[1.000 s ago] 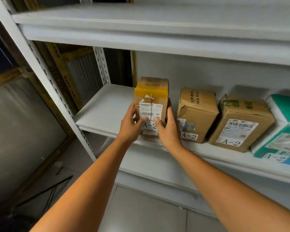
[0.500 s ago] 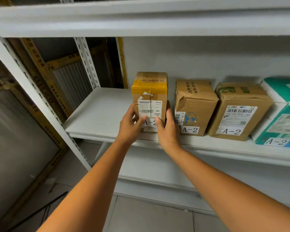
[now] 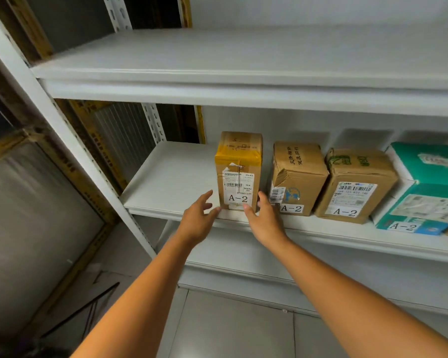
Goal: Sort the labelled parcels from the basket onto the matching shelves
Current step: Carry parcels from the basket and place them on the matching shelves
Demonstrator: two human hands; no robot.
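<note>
A white metal shelving rack (image 3: 69, 140) fills the view, with an upper shelf board (image 3: 217, 63) above. On the middle shelf board (image 3: 171, 177) four parcels stand in a row, each labelled A-2. At far right is a teal-and-white carton (image 3: 424, 182), then a brown cardboard box with green print (image 3: 357, 184), a dented brown cardboard box (image 3: 298, 174), and — leftmost, upright near the front edge — the tall brown cardboard parcel banded with yellow tape (image 3: 239, 166). The left hand (image 3: 197, 218) and right hand (image 3: 265, 220) flank its base, fingers loosely spread, gripping nothing — thumb tips at its lower corners, contact unclear.
</note>
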